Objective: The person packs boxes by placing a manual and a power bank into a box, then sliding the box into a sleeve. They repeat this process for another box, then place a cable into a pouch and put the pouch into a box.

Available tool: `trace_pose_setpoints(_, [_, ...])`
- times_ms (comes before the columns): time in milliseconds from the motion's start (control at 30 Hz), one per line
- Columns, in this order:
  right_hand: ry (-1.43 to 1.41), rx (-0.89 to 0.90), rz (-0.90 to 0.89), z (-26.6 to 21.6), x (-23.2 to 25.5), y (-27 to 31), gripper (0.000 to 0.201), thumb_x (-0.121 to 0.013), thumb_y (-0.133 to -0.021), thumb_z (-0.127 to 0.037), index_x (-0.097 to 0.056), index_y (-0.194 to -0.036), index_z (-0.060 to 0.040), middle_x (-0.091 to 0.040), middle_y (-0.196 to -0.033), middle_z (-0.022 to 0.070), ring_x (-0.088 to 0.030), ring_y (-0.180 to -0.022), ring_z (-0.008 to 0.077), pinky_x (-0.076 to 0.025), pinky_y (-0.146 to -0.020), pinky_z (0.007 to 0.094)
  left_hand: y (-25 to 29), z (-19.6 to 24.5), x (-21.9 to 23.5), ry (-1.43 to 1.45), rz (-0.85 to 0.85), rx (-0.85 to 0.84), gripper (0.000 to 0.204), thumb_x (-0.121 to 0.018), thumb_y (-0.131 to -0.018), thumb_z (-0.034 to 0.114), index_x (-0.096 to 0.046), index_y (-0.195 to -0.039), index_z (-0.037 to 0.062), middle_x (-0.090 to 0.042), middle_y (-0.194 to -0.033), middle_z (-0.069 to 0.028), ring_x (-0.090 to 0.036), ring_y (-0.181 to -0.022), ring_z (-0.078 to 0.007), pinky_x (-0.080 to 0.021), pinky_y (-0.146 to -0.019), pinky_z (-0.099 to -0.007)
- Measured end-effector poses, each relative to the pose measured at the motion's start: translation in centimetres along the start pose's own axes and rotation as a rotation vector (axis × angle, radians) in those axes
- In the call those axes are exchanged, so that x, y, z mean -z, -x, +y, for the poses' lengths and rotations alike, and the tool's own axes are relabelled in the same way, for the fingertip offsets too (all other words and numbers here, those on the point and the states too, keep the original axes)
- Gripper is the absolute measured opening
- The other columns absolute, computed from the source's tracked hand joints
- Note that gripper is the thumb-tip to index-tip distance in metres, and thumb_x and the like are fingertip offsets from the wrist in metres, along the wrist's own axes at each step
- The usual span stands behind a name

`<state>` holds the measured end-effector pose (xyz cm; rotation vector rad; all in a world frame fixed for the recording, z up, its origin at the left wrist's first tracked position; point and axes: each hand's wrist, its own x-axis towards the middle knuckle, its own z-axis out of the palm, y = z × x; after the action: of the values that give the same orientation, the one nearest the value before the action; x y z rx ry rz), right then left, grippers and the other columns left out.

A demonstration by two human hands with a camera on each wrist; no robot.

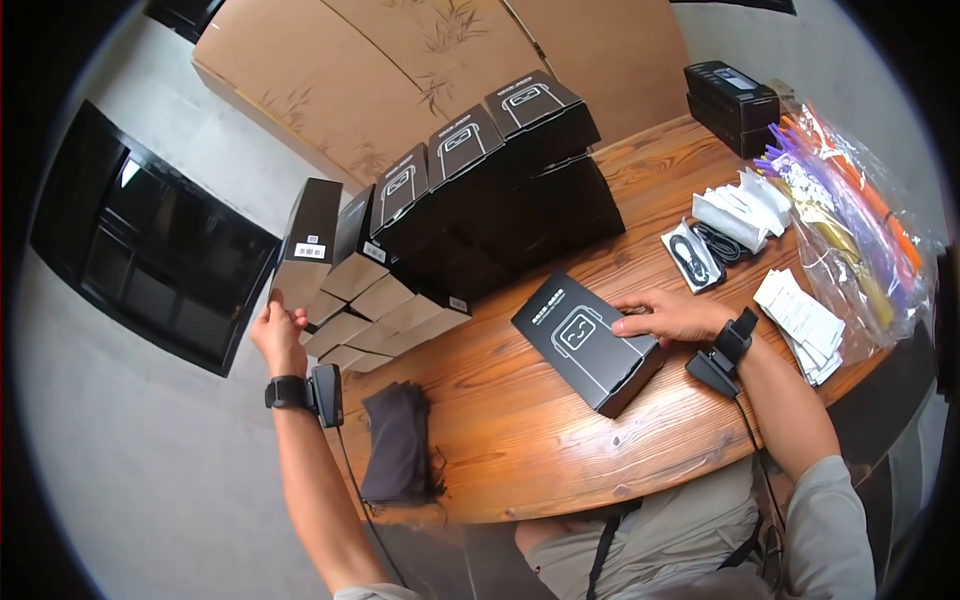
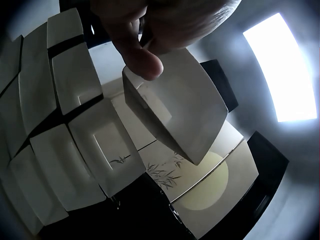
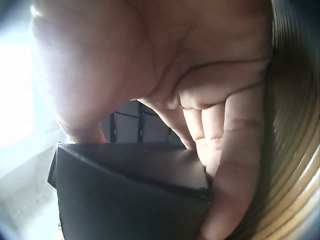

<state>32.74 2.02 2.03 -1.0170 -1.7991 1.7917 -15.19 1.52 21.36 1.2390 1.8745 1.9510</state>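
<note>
L hand [image 1: 280,335] grips box [image 1: 308,230] nr stack [image 1: 480,225]; R hand [image 1: 680,316], printed blk box [image 1: 582,345].

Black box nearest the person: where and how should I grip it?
Probably the long right edge of the box, from the right, thumb on top: its flat printed face points up, and the right grip holds that edge.

Bag [image 1: 856,322]: clear, bright strips [image 1: 848,175] inside
Papers [image 1: 798,318]: white, beside bag
Cables [image 1: 720,242]: black, coiled
Cloth [image 1: 396,445]: dark, on the surface [image 1: 500,440]
</note>
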Motion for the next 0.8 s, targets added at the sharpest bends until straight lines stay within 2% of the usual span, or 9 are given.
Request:
trace_pose_setpoints(33, [-0.02,0.022,0.002,0.3,0.0,-0.2,0.072,-0.067,-0.085,-0.048,-0.048,-0.139,-0.0029,-0.056,-0.084,0.0029,-0.053,-0.062,0.0083,-0.056,-0.052,0.0256,-0.4,0.1,-0.6,-0.009,-0.012,0.002,0.026,-0.061,-0.095,0.02,-0.062,-0.093,-0.0055,-0.061,-0.067,-0.0077,-0.056,-0.049,-0.0123,-0.046,-0.047,-0.0228])
trace_pose_setpoints(167, [-0.029,0.027,-0.014,0.2,0.1,-0.2,0.071,-0.067,-0.086,-0.047,-0.049,-0.138,-0.003,-0.055,-0.081,0.0023,-0.054,-0.062,0.0086,-0.056,-0.052,0.0261,-2.1,-0.6,-2.9,-0.043,-0.014,0.008,0.027,-0.061,-0.094,0.02,-0.062,-0.092,-0.0072,-0.064,-0.07,-0.0105,-0.061,-0.052,-0.0139,-0.052,-0.051,-0.0243])
trace_pose_setpoints(200, [-0.026,0.027,-0.013,0.0,0.1,-0.1,0.071,-0.067,-0.086,-0.047,-0.049,-0.139,-0.003,-0.057,-0.082,0.0036,-0.055,-0.062,0.009,-0.056,-0.053,0.0263,-2.4,-0.9,-3.3,-0.052,-0.002,0.009,0.027,-0.061,-0.094,0.02,-0.062,-0.092,-0.0077,-0.065,-0.071,-0.0114,-0.062,-0.054,-0.0143,-0.054,-0.052,-0.0248])
trace_pose_setpoints(300, [-0.013,-0.047,-0.021,-0.5,0.0,0.4,0.071,-0.066,-0.086,-0.048,-0.047,-0.142,-0.0076,-0.061,-0.098,0.0029,-0.05,-0.071,0.008,-0.046,-0.059,0.0225,-2.0,-1.4,-4.4,-0.01,0.023,-0.003,0.029,-0.059,-0.095,0.019,-0.062,-0.091,-0.0093,-0.066,-0.073,-0.014,-0.065,-0.057,-0.0159,-0.057,-0.056,-0.0265])
trace_pose_setpoints(400, [-0.02,-0.034,-0.025,-0.6,0.0,0.5,0.072,-0.066,-0.086,-0.048,-0.047,-0.142,-0.0064,-0.059,-0.093,0.0024,-0.049,-0.071,0.0077,-0.046,-0.059,0.023,-1.5,-1.3,-4.6,-0.068,0.052,-0.01,0.03,-0.057,-0.095,0.018,-0.063,-0.086,-0.0097,-0.067,-0.072,-0.015,-0.067,-0.057,-0.0183,-0.058,-0.055,-0.0272])
trace_pose_setpoints(500, [-0.024,-0.041,-0.033,-0.9,0.0,0.6,0.074,-0.067,-0.086,-0.049,-0.046,-0.142,-0.0055,-0.057,-0.089,0.0017,-0.049,-0.07,0.0075,-0.047,-0.059,0.0236,-0.2,-0.3,-4.8,-0.183,0.138,-0.109,0.03,-0.056,-0.094,0.017,-0.062,-0.08,-0.0094,-0.067,-0.07,-0.0158,-0.069,-0.057,-0.0212,-0.058,-0.053,-0.0285])
trace_pose_setpoints(600, [-0.031,-0.036,-0.024,-1.0,-0.1,0.7,0.074,-0.067,-0.085,-0.049,-0.046,-0.142,-0.0059,-0.057,-0.087,0.0013,-0.049,-0.07,0.0075,-0.046,-0.058,0.0237,-1.3,-1.2,-4.5,-0.167,0.126,-0.144,0.03,-0.055,-0.093,0.016,-0.062,-0.079,-0.0098,-0.067,-0.068,-0.0158,-0.07,-0.057,-0.0228,-0.058,-0.052,-0.0287])
trace_pose_setpoints(700, [-0.027,-0.035,-0.009,-1.0,-0.2,0.7,0.074,-0.067,-0.085,-0.049,-0.047,-0.142,-0.0056,-0.055,-0.085,0.0002,-0.048,-0.07,0.0074,-0.046,-0.058,0.0237,-1.1,-0.7,-4.7,-0.219,0.149,-0.121,0.028,-0.055,-0.092,0.014,-0.062,-0.082,-0.0113,-0.068,-0.069,-0.0152,-0.069,-0.056,-0.023,-0.058,-0.053,-0.0282])
trace_pose_setpoints(800, [-0.018,-0.047,-0.014,-0.8,-0.1,0.6,0.074,-0.067,-0.085,-0.048,-0.047,-0.142,-0.0054,-0.057,-0.088,0.0014,-0.048,-0.07,0.0077,-0.046,-0.058,0.0236,-1.7,-1.5,-4.7,-0.184,0.139,-0.127,0.026,-0.057,-0.09,0.013,-0.06,-0.096,-0.0126,-0.068,-0.076,-0.0148,-0.069,-0.057,-0.0228,-0.058,-0.053,-0.0276])
